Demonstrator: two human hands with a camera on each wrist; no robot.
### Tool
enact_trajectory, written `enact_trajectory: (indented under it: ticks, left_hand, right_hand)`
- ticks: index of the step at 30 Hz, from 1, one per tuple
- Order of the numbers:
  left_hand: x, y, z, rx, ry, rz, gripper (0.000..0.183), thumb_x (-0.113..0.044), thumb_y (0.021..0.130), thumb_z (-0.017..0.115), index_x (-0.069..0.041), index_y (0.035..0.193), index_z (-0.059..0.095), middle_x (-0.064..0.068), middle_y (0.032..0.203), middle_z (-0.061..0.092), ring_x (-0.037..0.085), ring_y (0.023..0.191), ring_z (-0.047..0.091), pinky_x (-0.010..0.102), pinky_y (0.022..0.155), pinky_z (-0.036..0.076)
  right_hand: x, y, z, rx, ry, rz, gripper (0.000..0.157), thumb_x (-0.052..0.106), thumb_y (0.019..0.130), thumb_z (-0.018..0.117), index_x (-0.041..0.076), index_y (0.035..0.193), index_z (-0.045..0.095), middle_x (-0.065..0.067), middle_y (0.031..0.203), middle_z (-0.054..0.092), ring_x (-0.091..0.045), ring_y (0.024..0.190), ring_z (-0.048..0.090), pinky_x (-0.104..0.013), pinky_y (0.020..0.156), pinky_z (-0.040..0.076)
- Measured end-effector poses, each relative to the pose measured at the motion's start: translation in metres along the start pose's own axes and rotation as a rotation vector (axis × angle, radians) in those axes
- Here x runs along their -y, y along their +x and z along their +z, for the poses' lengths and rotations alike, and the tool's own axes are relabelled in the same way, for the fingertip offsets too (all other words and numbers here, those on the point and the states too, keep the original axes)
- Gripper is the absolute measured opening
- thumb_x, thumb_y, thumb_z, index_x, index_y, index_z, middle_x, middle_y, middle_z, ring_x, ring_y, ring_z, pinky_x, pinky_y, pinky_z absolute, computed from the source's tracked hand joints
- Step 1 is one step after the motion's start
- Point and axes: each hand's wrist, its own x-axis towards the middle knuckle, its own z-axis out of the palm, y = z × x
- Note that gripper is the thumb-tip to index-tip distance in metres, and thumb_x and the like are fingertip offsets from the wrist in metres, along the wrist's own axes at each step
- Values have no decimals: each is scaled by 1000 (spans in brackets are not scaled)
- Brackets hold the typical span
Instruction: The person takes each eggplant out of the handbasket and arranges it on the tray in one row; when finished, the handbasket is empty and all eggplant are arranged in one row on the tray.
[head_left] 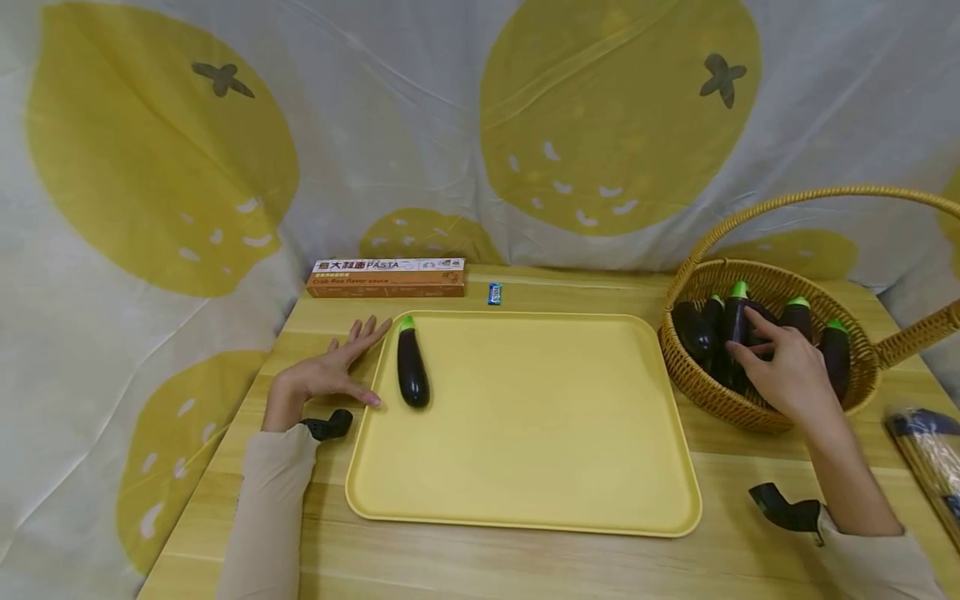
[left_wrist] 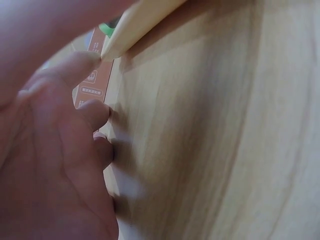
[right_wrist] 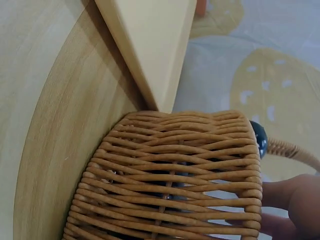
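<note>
One dark eggplant (head_left: pixel 412 367) with a green cap lies near the left edge of the yellow tray (head_left: pixel 540 425). My left hand (head_left: pixel 330 372) has its fingers spread at the tray's left rim; in the left wrist view a fingertip meets the rim while other fingers (left_wrist: pixel 95 114) reach down at the tabletop. Over at the right, my right hand (head_left: pixel 791 367) reaches into a wicker basket (head_left: pixel 690 387), thumb and fingers pinching an eggplant (head_left: pixel 737 321). Several more eggplants (head_left: pixel 835 358) lie around it. The basket's woven side (right_wrist: pixel 175 175) hides most of that hand in the right wrist view.
Behind the tray sit a pasta box (head_left: pixel 386 279) and a small blue-green packet (head_left: pixel 495 293). The basket's tall handle (head_left: pixel 825 193) arches over its opening. A plastic-wrapped bundle (head_left: pixel 930 450) lies at the right table edge. A lemon-print cloth (head_left: pixel 420 125) hangs behind.
</note>
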Motion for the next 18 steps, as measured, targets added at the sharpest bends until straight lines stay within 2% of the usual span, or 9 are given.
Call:
enact_trajectory:
  ticks: [7,9,12,15,17,18]
  left_hand:
    - [1,3,0,3,1,2,130,-29,77,92,-16,168,1,23,169,-25,45,153,-33,74,117,-22]
    - [1,3,1,5,-4,5,130,-29,77,92,-15,168,1,23,169,-25,45,153,-33,74,116,-23]
    - [2,3,0,6,-7,8,130,-29,77,92,-15,168,1,23,169,-25,45,152,-34,74,116,-23]
    - [3,2,1,4,-12,14,129,-29,77,92,-15,168,1,23,169,-25,45,152,-34,74,116,-24]
    - [3,2,1,0,-17,14,129,-29,77,92,-16,168,2,23,169,-25,45,152,-34,73,116,-24]
    - [4,2,1,-2,-17,13,129,-29,77,92,-16,168,2,23,169,-25,45,152,-34,73,116,-24]
  right_hand:
    - [2,5,5,8,-30,28,67,22,106,55,-6,160,26,-44,131,47,-57,109,58,-61,76,49]
    - [2,6,5,-9,-30,23,66,21,106,55,-6,160,28,-43,130,50,-56,108,59,-58,75,49]
    - [2,6,5,-36,0,8,62,21,107,54,-4,159,32,-41,129,55,-52,102,63,-47,66,48]
    - [2,6,4,-30,67,13,60,30,110,50,3,161,34,-36,132,58,-30,86,67,-35,56,42]
    - [3,6,3,7,129,33,62,39,110,46,10,163,31,-33,136,56,-9,79,64,-32,53,40]
    - [3,6,2,35,163,48,63,43,110,44,13,164,30,-31,139,54,1,76,60,-34,56,43]
